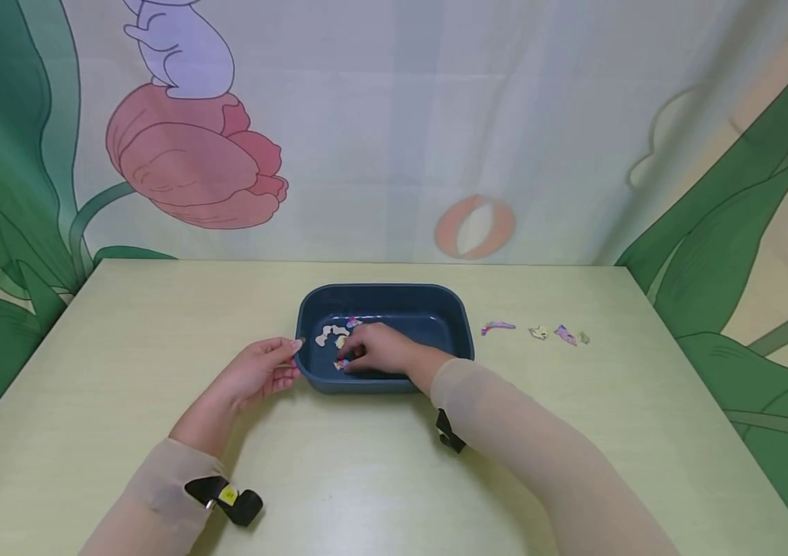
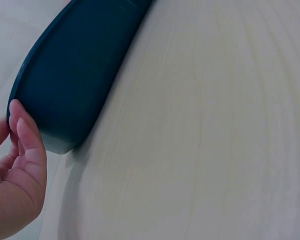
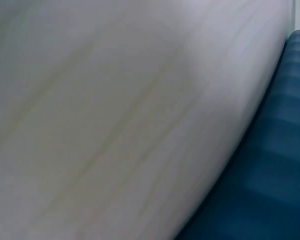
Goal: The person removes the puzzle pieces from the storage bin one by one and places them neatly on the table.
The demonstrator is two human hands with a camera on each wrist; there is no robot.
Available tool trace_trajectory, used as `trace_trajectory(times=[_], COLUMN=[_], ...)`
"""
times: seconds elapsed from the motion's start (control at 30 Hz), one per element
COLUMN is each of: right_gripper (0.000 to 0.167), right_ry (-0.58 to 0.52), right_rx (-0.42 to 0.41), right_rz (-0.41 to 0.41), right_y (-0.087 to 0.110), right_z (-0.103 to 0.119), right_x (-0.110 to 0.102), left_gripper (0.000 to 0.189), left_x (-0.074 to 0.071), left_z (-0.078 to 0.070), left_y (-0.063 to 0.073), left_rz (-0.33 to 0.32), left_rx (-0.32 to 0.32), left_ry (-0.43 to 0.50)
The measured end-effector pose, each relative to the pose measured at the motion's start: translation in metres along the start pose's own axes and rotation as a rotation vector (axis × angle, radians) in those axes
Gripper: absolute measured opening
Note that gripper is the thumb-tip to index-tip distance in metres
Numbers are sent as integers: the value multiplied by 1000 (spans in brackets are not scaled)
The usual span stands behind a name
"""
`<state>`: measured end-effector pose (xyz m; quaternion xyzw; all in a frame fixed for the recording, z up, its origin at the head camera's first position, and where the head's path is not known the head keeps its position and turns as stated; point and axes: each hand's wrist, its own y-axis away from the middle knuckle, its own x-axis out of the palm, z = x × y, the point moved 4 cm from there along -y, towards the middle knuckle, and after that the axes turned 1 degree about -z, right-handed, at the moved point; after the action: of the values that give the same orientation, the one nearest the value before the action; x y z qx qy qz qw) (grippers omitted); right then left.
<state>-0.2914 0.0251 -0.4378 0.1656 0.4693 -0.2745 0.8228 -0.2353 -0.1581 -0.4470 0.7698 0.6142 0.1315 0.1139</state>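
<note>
A dark blue rectangular basin stands on the table. My left hand pinches its left rim between thumb and fingers; the left wrist view shows those fingers against the basin's outer wall. My right hand reaches down inside, and its thumb and fingertips pinch a small multicoloured piece. Close by in the basin lie a white scalloped piece and a pink-purple piece. Too small to tell is what kind of things these are. The right wrist view shows only table and basin wall, not the hand.
Right of the basin, several small pieces lie in a row on the pale table: a rainbow strip, a pale yellow piece, a purple one and a little greenish one. A printed curtain hangs behind the table.
</note>
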Motion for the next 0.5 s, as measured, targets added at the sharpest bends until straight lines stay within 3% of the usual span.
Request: trace_trajectory(times=[0.33, 0.5], right_gripper=[16, 22], right_ry=[3, 11], right_rx=[82, 23], right_rz=[-12, 5], right_y=[1, 0], right_z=[-4, -1], right_x=[-2, -3], left_gripper=[37, 35], left_x=[1, 0], left_z=[-2, -3], left_y=[0, 0], left_rz=[-3, -5], left_rx=[-22, -20], left_ry=[4, 11])
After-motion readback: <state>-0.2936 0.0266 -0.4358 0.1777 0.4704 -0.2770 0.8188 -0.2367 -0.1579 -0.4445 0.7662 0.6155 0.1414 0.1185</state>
